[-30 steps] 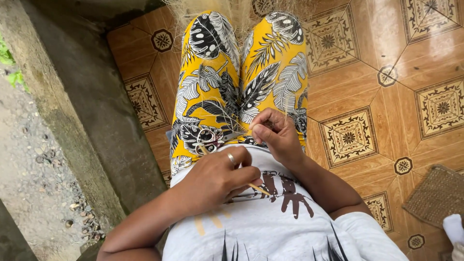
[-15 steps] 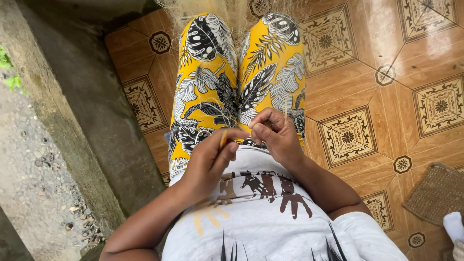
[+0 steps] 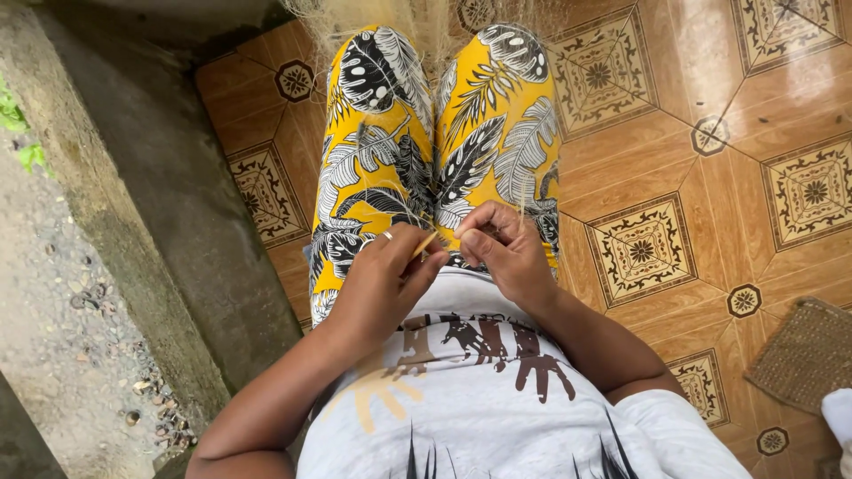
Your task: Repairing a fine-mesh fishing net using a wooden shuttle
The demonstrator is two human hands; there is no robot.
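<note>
1. A seated person is seen from above, with both hands brought together over the lap, just above the hem of a white printed shirt (image 3: 497, 399).
2. The left hand (image 3: 386, 275) is curled inward, and a thin pale tan strip of fibre (image 3: 424, 245) is pinched between its thumb and fingers (image 3: 426, 266); a ring is worn on one finger.
3. The right hand (image 3: 506, 253) is closed into a loose fist, with its fingers (image 3: 484, 232) drawn narrow; whether the same strip is gripped by them cannot be told, as the spot is hidden by the knuckles.
4. The two hands are held just beside each other, nearly touching at the fingertips, and the strip lies slanted in the small space between them.
5. The hands are positioned over yellow trousers with a black and white leaf print (image 3: 390, 151), which cover both thighs.
6. A bundle of loose, straw-coloured fibres (image 3: 426, 27) is seen beyond the knees, at the top edge of the view.
7. A brown tiled floor with ornate square patterns (image 3: 692, 177) is spread under the legs and to the right.
8. A woven brown mat (image 3: 803, 355) is laid on the floor at the right edge, well apart from the hands.
9. A grey concrete ledge (image 3: 133, 204) is seen along the left side, with gravel beyond it.
</note>
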